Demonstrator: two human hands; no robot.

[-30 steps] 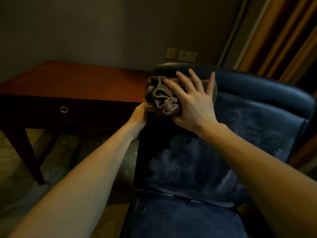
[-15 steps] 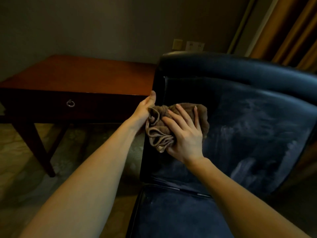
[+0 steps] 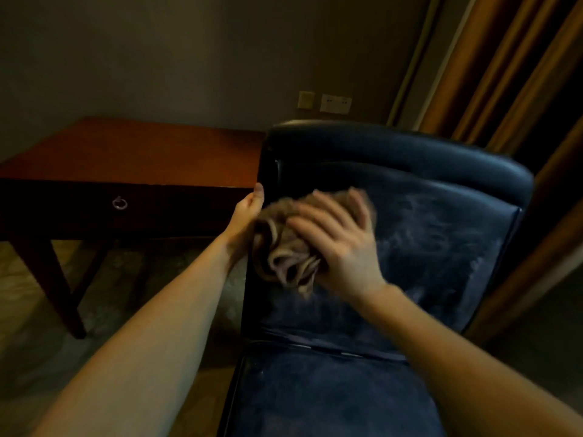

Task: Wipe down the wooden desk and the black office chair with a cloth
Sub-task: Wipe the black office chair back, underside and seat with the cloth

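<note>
The black office chair fills the centre and right, its backrest streaked with pale smears. My right hand lies flat on a bunched brown cloth, fingers straight, pressing it against the left part of the backrest. My left hand grips the backrest's left edge, thumb on the front, its fingers hidden behind. The wooden desk stands to the left behind the chair, its top bare and reddish.
The desk has a drawer with a ring pull and dark legs on a patterned floor. Wall sockets sit above the chair. Brown curtains hang at the right, close behind the chair.
My right hand wiped the cloth down from the backrest's top edge to its middle, then a little up and to the right; it is blurred now. My left hand kept its grip on the edge.
</note>
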